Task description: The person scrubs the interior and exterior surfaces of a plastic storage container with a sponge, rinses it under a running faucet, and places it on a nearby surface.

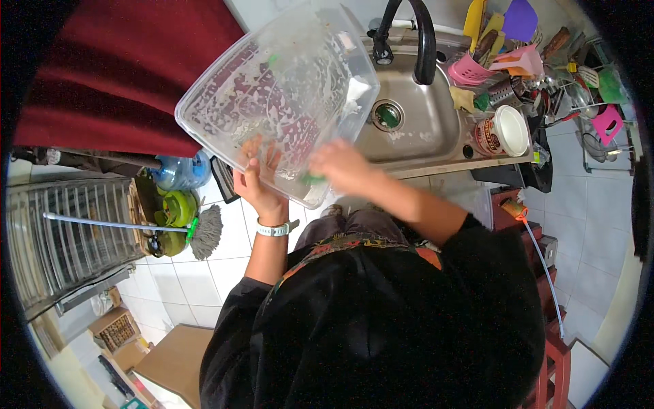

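A large, clear, rectangular plastic tub [293, 88], streaked with white suds, is held tilted in front of the person, just left of the sink and partly overlapping it in view. The left hand [261, 191] pinches its near wall, thumb on one side and fingers showing through the plastic. The right hand [338, 165] is blurred at the tub's near right part, beside a small green object [313, 178]; I cannot tell how its fingers are set. Right of the tub lies a stainless-steel sink [426, 123] under a curved black faucet [426, 48]; farther right is a white round bucket [511, 129]. A dark red curtain [122, 75] hangs at far left.
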Motion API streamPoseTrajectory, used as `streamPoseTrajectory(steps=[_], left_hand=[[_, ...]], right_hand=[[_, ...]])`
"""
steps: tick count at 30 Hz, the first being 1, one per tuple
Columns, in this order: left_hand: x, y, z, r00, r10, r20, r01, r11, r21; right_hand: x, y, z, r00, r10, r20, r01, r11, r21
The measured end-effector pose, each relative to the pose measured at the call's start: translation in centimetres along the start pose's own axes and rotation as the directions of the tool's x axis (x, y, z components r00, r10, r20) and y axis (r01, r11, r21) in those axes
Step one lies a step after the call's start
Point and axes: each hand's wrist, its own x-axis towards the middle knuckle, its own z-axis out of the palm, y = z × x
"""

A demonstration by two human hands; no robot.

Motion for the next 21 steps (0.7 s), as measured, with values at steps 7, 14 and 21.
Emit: streamPoseTrajectory(steps=[7, 14, 21], left_hand=[[-0.3, 0.0, -0.4, 0.999, 0.005, 0.044, -0.003, 0.999, -0.052], [0.0, -0.1, -0.6, 0.999, 0.031, 0.016, -0.031, 0.999, -0.026], [0.6, 0.4, -0.7, 0.999, -0.007, 0.033, 0.007, 1.000, 0.019]], right_hand=[[0.3, 3.6, -1.4, 0.982, 0.163, 0.091, -0.166, 0.986, 0.031], [0.1, -1.7, -0.9, 0.994, -0.034, 0.107, 0.031, 0.999, 0.030], [0.2, -4.3, -1.0, 0.983, -0.012, 0.181, 0.002, 0.999, 0.053]])
